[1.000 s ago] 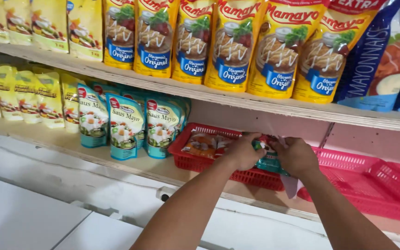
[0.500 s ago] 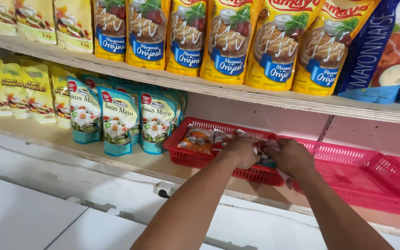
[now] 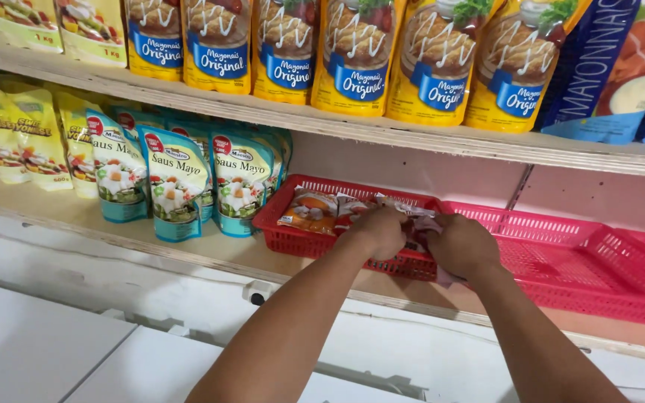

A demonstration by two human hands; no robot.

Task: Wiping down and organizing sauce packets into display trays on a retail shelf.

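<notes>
**Both hands closed on sachets in the red basket**

The wooden shelves (image 3: 382, 134) fill the view: tall yellow pouches (image 3: 352, 52) stand in a row along the upper board, with a dark blue pouch (image 3: 599, 67) at its right end. On the lower board, teal pouches (image 3: 177, 186) stand beside smaller yellow packs (image 3: 31, 142) further left. Compared with a second ago the view has slid rightward and moved in closer, so the teal pouches sit further left and the baskets look bigger.

A red basket (image 3: 300, 239) rests on the lower board, touching a pink basket (image 3: 599, 261) to its right. Orange-and-white sachets (image 3: 315, 213) lie flat inside the red one.

The left hand (image 3: 378, 231) and right hand (image 3: 463, 245) were already together at the basket's right front corner, and they remain there now, knuckles up and almost touching. Each is curled shut around a bunch of pale sachets (image 3: 419, 222) just over the rim; exactly how many each grips cannot be told. By this, the work is staying in one spot, the sachets being handled at that corner.
</notes>
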